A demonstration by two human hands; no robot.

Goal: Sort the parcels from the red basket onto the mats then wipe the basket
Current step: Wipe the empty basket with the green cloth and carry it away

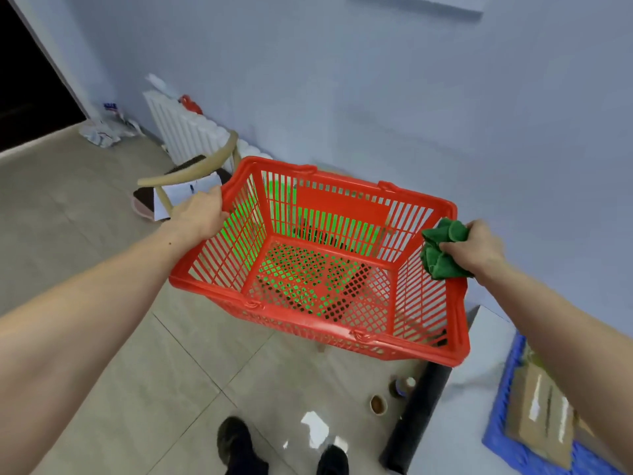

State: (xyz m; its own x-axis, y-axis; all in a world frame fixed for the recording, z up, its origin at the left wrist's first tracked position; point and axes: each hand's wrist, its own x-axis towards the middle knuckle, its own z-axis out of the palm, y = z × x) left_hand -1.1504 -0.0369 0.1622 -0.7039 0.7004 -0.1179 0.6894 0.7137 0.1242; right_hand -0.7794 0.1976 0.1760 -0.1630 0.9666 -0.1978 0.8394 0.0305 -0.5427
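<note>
The red basket (pixel 318 269) hangs in the air above the tiled floor (pixel 113 303), tilted, with its open top facing the camera. Only the left hand (pixel 200 214), fingers curled over the left rim, carries it, so a hard wipe on the far right wall could twist it loose or swing it down. It looks like a light slotted plastic tub, empty inside, its handles folded down along the rims. Green shows through the slats from behind. The green cloth (pixel 443 250) sits bunched in the right hand (pixel 476 248), pressed against the right rim; a loose fold could snag in the slots. At the lower right a brown parcel (pixel 541 419) lies on a blue mat (pixel 507 437), so sorting seems done.
</note>
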